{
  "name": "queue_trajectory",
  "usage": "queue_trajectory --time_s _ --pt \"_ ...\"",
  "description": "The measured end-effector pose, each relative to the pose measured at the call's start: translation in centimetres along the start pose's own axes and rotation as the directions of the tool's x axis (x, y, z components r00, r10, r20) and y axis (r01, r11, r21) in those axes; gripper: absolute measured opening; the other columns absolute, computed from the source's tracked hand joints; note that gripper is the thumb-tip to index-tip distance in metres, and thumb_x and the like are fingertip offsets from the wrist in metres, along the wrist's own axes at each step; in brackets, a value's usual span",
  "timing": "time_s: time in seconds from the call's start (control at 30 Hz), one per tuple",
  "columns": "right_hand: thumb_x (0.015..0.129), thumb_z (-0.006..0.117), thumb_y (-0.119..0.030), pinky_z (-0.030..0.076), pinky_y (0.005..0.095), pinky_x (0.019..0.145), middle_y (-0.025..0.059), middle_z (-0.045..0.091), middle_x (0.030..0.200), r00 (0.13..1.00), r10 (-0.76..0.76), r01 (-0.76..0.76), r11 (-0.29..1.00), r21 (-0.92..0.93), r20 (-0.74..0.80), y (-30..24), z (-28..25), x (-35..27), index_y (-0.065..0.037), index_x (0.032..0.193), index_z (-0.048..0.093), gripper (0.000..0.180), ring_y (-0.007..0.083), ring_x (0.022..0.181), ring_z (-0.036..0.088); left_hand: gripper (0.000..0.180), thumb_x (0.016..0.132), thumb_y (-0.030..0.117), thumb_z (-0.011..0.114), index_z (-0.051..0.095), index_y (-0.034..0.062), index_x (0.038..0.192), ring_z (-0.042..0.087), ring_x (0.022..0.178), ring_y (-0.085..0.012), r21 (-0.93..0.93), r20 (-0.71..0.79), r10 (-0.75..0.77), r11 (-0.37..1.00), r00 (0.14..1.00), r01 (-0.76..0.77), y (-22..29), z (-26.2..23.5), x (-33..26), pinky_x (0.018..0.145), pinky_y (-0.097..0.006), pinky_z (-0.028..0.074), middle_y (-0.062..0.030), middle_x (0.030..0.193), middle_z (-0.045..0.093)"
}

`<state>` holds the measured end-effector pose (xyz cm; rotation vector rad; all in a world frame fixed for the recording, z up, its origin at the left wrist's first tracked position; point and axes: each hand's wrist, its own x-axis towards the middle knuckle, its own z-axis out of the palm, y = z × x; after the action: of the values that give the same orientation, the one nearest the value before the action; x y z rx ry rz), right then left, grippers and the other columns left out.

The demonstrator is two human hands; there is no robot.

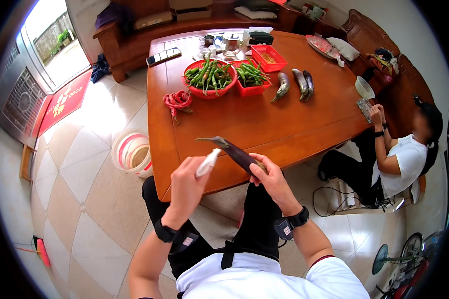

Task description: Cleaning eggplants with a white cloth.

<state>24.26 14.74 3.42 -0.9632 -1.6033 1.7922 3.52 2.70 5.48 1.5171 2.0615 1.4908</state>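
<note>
My right hand point(274, 183) grips a dark purple eggplant point(237, 155) by its lower end, above the near edge of the table. The eggplant tilts up to the left, its thin curved stem pointing away from me. Closed around a small white tool point(208, 163) with a rounded end, my left hand point(186, 185) is just left of the eggplant. What kind of tool it is cannot be made out, as my fingers cover part of it. More eggplants point(283, 88) lie farther back on the table.
On the wooden table point(314, 134) stand red baskets of green peppers point(210, 77), beside red peppers point(178, 102) and a phone point(163, 56). A white bucket point(133, 152) is on the floor at left. Another person point(401, 149) sits at right, hands on an object at the table edge.
</note>
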Motion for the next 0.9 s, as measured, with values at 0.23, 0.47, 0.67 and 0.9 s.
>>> queue_trajectory --time_s 0.23,0.47,0.67,0.9 --pt "0.102 0.063 -0.029 0.055 0.0340 0.079 0.0182 0.073 0.102 0.969 -0.226 0.247 0.889 -0.387 0.099 1.1 3.4 -0.5 0.001 0.130 0.060 0.041 0.0268 0.085 0.072 0.032 0.079 0.000 0.075 0.073 0.0083 0.110 0.069 0.093 -0.0278 0.136 0.063 0.314 0.938 0.947 -0.320 -0.8 3.1 -1.9 0.075 -0.038 0.059 -0.0095 0.099 0.066" --pt "0.101 0.060 -0.030 0.052 0.0321 0.080 0.0145 0.071 0.095 0.995 -0.077 0.098 0.826 -0.555 0.061 -0.8 4.3 -1.4 -0.001 0.128 0.062 0.040 0.0204 0.085 0.067 0.011 0.087 0.007 0.067 0.067 0.0102 0.097 0.068 0.084 -0.0277 0.546 -0.009 0.230 0.816 0.973 -0.188 -4.7 0.5 1.4 0.067 -0.039 0.058 -0.0077 0.090 0.060" --pt "0.102 0.060 -0.030 0.052 0.0320 0.078 0.0140 0.071 0.091 0.996 -0.073 0.087 0.815 -0.573 0.048 -0.5 4.2 -1.5 -0.001 0.128 0.062 0.039 0.0201 0.082 0.068 0.022 0.087 0.006 0.068 0.071 0.0094 0.108 0.069 0.087 -0.0342 0.416 -0.197 0.101 0.909 0.975 -0.010 -4.7 -1.5 1.7 0.073 -0.043 0.057 -0.0106 0.097 0.064" --pt "0.102 0.058 -0.037 0.054 0.0418 0.074 0.0229 0.070 0.085 0.969 -0.232 0.232 0.764 -0.602 0.079 0.8 4.5 -1.5 -0.005 0.128 0.063 0.042 0.0394 0.080 0.072 0.024 0.083 0.005 0.075 0.073 0.0099 0.107 0.071 0.090 -0.0312 0.230 0.056 0.203 0.950 0.978 -0.210 -2.5 2.7 -1.4 0.076 -0.041 0.059 -0.0100 0.100 0.066"
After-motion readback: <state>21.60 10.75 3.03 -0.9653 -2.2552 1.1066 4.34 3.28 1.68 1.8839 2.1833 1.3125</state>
